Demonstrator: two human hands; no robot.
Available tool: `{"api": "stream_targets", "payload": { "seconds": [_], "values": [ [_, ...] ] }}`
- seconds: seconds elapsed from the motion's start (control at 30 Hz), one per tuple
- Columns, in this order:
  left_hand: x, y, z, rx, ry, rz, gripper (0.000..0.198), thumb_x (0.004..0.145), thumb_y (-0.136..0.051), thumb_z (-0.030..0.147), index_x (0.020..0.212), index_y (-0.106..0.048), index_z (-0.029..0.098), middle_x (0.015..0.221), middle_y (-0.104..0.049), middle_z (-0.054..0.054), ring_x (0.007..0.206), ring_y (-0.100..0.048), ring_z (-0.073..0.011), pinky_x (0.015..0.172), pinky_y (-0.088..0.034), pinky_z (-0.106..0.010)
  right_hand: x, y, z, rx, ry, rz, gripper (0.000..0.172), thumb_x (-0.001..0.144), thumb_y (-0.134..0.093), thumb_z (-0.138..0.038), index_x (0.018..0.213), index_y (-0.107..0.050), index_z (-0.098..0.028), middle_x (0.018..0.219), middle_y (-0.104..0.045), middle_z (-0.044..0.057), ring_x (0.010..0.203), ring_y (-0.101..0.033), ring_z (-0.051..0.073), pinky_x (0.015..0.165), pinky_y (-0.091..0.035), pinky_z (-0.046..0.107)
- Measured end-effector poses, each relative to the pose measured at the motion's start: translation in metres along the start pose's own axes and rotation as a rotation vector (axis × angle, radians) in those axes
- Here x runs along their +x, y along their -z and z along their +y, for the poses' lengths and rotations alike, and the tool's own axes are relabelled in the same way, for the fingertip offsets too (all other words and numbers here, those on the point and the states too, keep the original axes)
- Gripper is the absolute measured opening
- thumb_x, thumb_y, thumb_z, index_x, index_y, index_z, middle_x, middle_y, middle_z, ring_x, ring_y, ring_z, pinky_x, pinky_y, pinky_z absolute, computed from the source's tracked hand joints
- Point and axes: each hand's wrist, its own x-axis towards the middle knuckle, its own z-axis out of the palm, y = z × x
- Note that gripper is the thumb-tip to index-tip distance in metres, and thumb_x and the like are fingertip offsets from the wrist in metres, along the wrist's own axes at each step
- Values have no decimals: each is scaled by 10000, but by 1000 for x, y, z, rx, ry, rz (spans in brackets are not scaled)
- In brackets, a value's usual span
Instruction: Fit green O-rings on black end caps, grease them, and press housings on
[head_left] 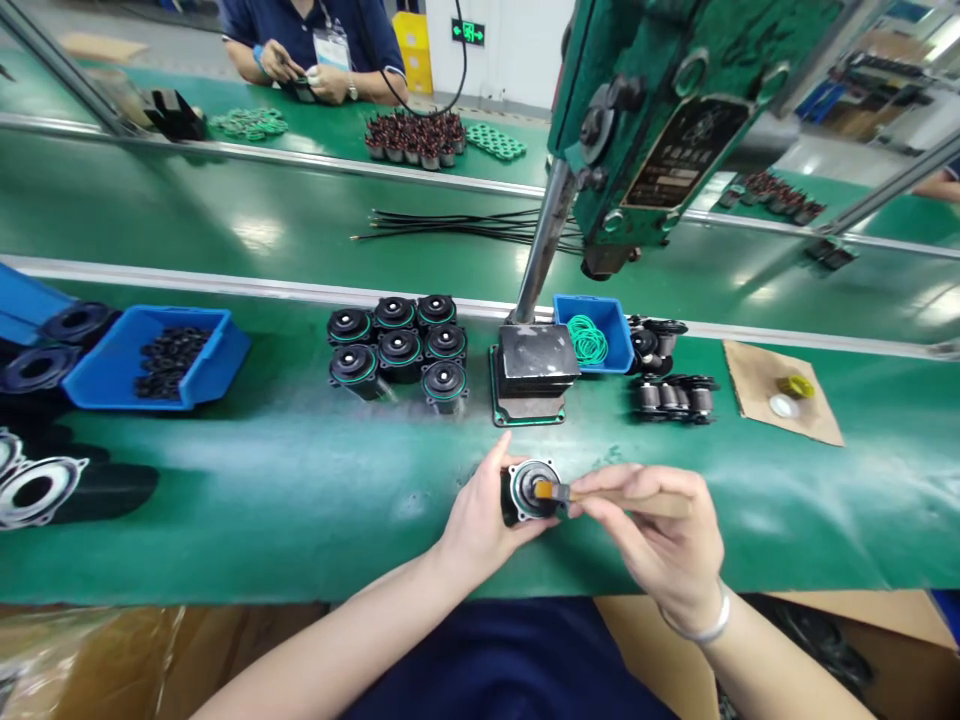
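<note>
Lower centre of the frame, I watch the left hand (pixel 480 512) grip a black housing (pixel 528 506) while the right hand (pixel 671 530) pinches a brush (pixel 556 492), handle rightward, bristles at the housing's centre

Dark navy-blue cloth garment (pixel 495 665) and a narrow silvery wristband (pixel 715 622)

The garment covers the torso in one plain, deep colour; its finer details are too blurred to tell. The smooth, rounded wristband curves around the wrist of the bare right hand (pixel 667 535). The left hand (pixel 481 510) and its wrist are bare too, as are both forearms, down to the lower picture edge.
</note>
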Motion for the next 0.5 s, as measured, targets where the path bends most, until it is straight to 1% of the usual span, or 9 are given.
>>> {"api": "stream_targets", "payload": {
  "seconds": [0.03,0.07,0.13,0.17,0.23,0.27,0.33,0.4,0.5],
  "values": [
    [0,0,0,0,-6,-2,1053,763,-807,360,1530,-97,235,1215,-628,-105,1135,-647,-282,998,-513,-462,1,-1,1,-45,51,-29,277,873,-642,-68,946,-432,-234,943,-726,26,816,-734,129,718,-629,238],
    [0,0,-1,-1,-16,-4,1048,770,-798,365,1532,-92,226,1216,-629,-111,1135,-646,-284,997,-515,-464,3,-2,2,-109,125,-92,236,878,-633,-70,910,-456,-223,954,-725,39,840,-729,128,731,-627,234],
    [-1,0,-3,-6,-41,-7,1009,801,-758,366,1536,-85,206,1215,-632,-122,1128,-648,-283,992,-522,-462,6,-6,6,-285,332,-250,97,917,-570,-105,900,-535,-193,977,-724,82,869,-715,143,759,-624,262],
    [-1,0,-4,-7,-57,-6,974,825,-725,356,1538,-80,200,1216,-632,-126,1125,-648,-278,990,-525,-458,7,-8,9,-374,449,-315,71,939,-523,-123,932,-576,-169,983,-722,110,872,-708,162,766,-624,294],
    [-2,-1,-8,-2,-86,2,895,869,-652,321,1539,-71,201,1228,-629,-125,1125,-647,-264,992,-527,-447,7,-13,10,-505,646,-385,178,953,-451,-139,989,-623,-109,978,-717,157,864,-696,204,764,-620,356],
    [-2,-2,-9,0,-97,6,873,880,-630,309,1539,-67,206,1239,-626,-121,1128,-645,-258,994,-527,-443,6,-14,10,-542,703,-401,209,951,-434,-137,982,-635,-92,976,-716,170,870,-693,219,770,-616,373],
    [-2,-3,-11,4,-100,19,887,873,-640,319,1537,-62,213,1250,-623,-114,1128,-645,-255,997,-528,-442,3,-14,5,-567,729,-438,224,939,-428,-124,940,-650,-94,982,-718,164,919,-690,229,816,-608,377],
    [-1,-3,-9,1,-80,22,968,830,-711,364,1535,-66,210,1240,-630,-112,1121,-651,-263,995,-530,-441,-2,-10,-3,-581,676,-484,212,923,-449,-107,875,-655,-123,981,-725,134,931,-689,213,845,-600,356],
    [1,-2,-4,-7,-43,11,1072,757,-806,392,1534,-87,216,1207,-644,-102,1112,-656,-273,991,-527,-438,-8,2,-14,-612,592,-537,226,913,-451,-85,825,-649,-147,934,-733,108,838,-685,184,797,-598,325]
  ]
}}
